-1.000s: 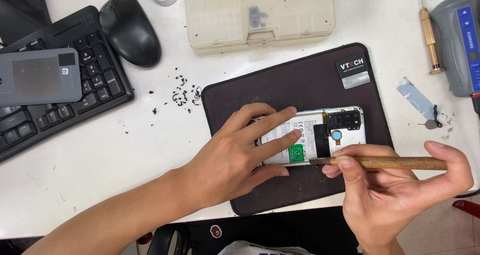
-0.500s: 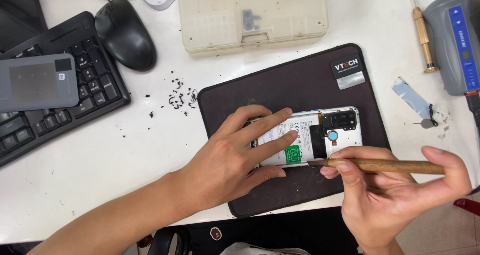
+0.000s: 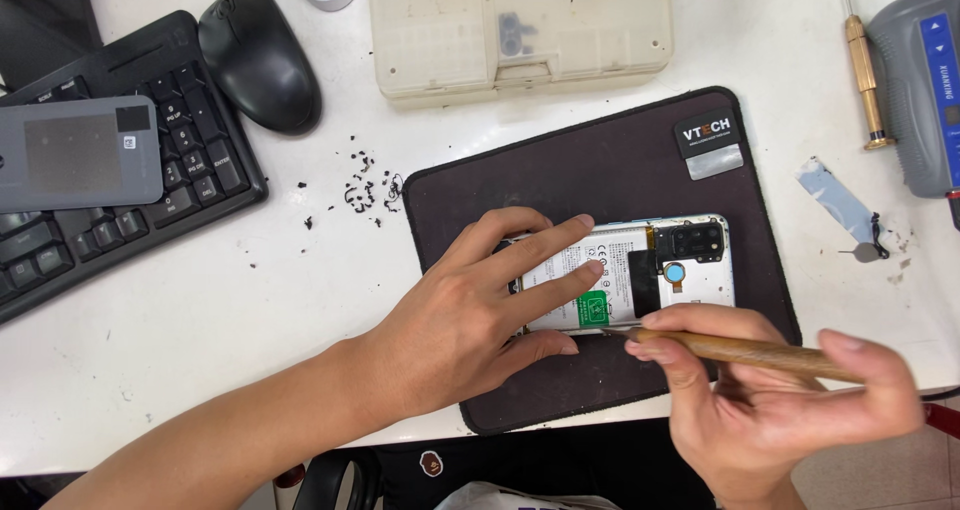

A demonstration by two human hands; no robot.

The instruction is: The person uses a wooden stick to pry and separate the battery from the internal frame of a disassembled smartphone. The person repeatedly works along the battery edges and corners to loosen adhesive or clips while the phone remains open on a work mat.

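Note:
An opened phone point(image 3: 650, 270) with its back cover off lies on a dark work mat point(image 3: 600, 180); its white battery, green sticker and black camera module are exposed. My left hand point(image 3: 470, 320) rests flat on the phone's left half, fingers spread, pressing it onto the mat. My right hand point(image 3: 770, 400) grips a wooden-handled tool point(image 3: 740, 350), held nearly level, with its tip at the phone's near edge beside the green sticker.
A black keyboard point(image 3: 190, 170) with a grey phone back cover point(image 3: 80, 155) on it sits at the left, next to a black mouse point(image 3: 258, 55). A beige parts box point(image 3: 520, 25) stands behind the mat. Black debris bits point(image 3: 365, 190), a brass screwdriver point(image 3: 862, 70) and a grey-blue device point(image 3: 925, 90) lie nearby.
Both hands stay on the phone. The tool's tip has edged slightly left along the phone's near edge; the view has shifted a little.

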